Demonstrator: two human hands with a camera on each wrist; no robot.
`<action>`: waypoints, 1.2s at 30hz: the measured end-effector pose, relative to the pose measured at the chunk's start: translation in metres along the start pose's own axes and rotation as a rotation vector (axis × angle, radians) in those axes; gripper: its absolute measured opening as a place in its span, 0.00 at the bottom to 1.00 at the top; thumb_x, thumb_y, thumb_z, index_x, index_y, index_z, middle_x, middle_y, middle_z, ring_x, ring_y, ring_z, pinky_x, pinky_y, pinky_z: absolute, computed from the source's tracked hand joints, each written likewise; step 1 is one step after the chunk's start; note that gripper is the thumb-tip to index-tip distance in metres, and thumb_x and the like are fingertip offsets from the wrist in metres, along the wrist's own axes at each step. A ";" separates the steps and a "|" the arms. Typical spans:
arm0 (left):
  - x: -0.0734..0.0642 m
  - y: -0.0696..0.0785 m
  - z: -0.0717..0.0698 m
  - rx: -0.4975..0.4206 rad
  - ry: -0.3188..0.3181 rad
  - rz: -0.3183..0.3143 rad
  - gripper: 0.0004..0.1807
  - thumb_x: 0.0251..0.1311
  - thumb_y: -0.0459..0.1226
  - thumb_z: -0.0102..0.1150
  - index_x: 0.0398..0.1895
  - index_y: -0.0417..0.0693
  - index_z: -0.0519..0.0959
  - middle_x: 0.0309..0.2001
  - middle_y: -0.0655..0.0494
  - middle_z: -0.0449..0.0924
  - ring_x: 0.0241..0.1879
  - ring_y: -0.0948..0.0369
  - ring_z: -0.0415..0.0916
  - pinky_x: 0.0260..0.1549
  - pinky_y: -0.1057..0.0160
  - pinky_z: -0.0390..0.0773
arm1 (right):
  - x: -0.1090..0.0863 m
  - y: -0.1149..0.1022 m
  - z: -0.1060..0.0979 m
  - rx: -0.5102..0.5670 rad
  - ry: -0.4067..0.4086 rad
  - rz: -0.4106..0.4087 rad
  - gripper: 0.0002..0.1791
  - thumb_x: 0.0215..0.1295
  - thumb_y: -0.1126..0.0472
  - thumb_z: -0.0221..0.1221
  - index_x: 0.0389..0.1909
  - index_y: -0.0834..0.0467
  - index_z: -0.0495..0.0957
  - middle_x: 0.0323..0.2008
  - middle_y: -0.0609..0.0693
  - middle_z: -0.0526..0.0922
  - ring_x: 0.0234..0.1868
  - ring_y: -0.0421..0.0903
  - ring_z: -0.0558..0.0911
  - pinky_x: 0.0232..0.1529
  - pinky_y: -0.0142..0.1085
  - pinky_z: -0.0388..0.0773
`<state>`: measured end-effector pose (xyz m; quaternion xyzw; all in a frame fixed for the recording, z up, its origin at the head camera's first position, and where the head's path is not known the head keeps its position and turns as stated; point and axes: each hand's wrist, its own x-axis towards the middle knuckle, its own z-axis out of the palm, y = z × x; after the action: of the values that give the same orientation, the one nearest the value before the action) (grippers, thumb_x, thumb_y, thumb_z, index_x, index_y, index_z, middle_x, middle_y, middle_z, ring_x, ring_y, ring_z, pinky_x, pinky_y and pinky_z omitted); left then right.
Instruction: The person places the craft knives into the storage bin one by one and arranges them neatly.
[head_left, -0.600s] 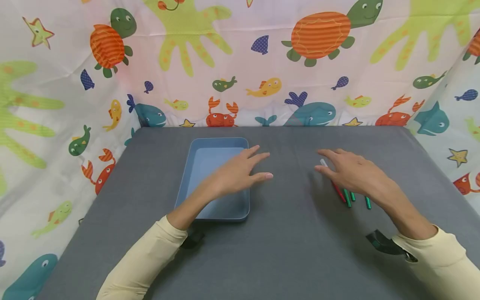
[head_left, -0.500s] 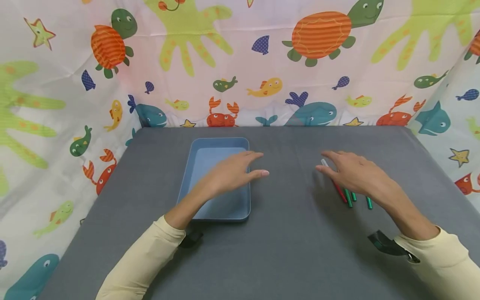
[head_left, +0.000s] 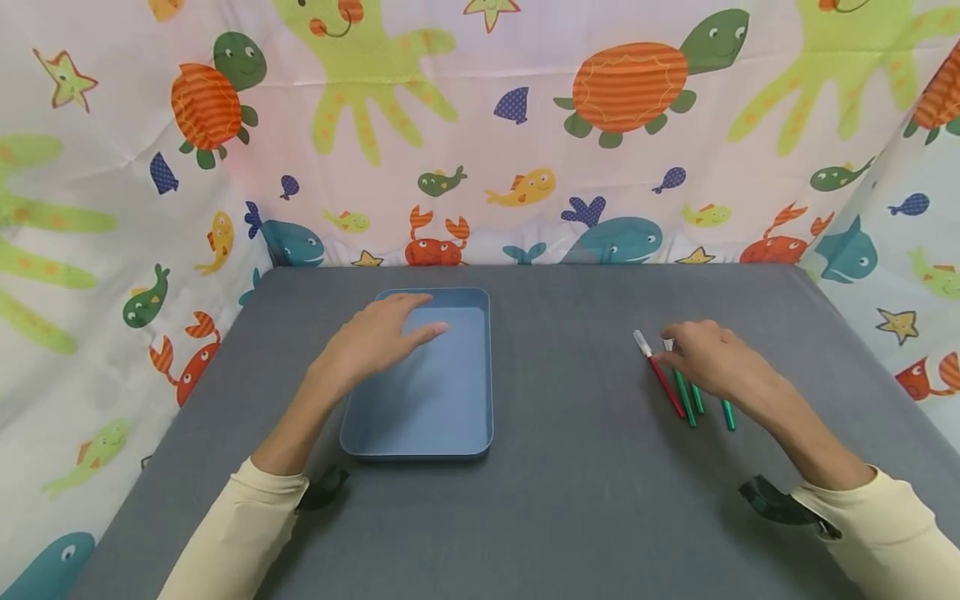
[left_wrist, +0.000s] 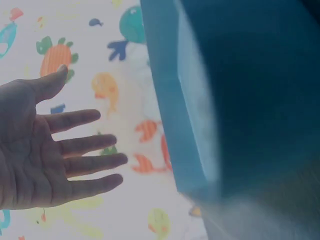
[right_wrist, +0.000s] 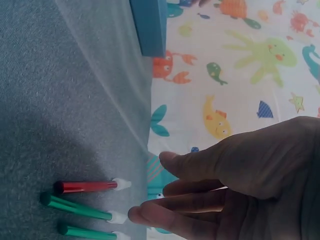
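Grey table [head_left: 585, 500], sea-creature curtain [head_left: 525, 125] behind. Left hand [head_left: 371, 337] hovers over blue tray [head_left: 420, 442], fingers relaxed, empty. Right hand [head_left: 708, 358], fingers loosely bent, reaches the pens [head_left: 686, 400] right of tray; grip not established. Best: pinch one pen mid-barrel, lift without scattering neighbours.

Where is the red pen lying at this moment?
In the head view, the red pen lies on the grey table, right of the blue tray, leftmost beside the green pens, near the right hand.
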<state>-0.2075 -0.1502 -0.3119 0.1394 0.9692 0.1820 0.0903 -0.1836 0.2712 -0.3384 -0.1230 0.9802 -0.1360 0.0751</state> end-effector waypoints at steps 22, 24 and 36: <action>-0.010 -0.049 -0.002 0.086 -0.055 -0.251 0.48 0.76 0.61 0.49 0.78 0.27 0.57 0.74 0.25 0.64 0.71 0.31 0.69 0.66 0.32 0.73 | 0.016 0.006 0.022 0.052 -0.049 0.092 0.07 0.68 0.67 0.64 0.34 0.68 0.83 0.23 0.53 0.77 0.22 0.45 0.74 0.23 0.35 0.71; -0.008 -0.049 -0.002 0.100 -0.066 -0.256 0.47 0.76 0.60 0.49 0.76 0.25 0.61 0.73 0.25 0.66 0.69 0.32 0.71 0.65 0.33 0.74 | 0.016 0.007 0.024 0.049 -0.051 0.111 0.08 0.67 0.66 0.66 0.31 0.67 0.80 0.22 0.54 0.77 0.23 0.46 0.75 0.23 0.36 0.71; 0.003 -0.044 0.000 0.072 -0.120 -0.272 0.34 0.73 0.52 0.60 0.62 0.27 0.76 0.44 0.36 0.86 0.30 0.52 0.88 0.32 0.59 0.85 | 0.015 0.008 0.024 0.044 -0.074 0.139 0.11 0.66 0.66 0.66 0.24 0.61 0.77 0.22 0.54 0.75 0.20 0.45 0.76 0.20 0.35 0.72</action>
<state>-0.2209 -0.1884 -0.3291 0.0205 0.9779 0.1244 0.1670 -0.1953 0.2692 -0.3651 -0.0579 0.9797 -0.1475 0.1232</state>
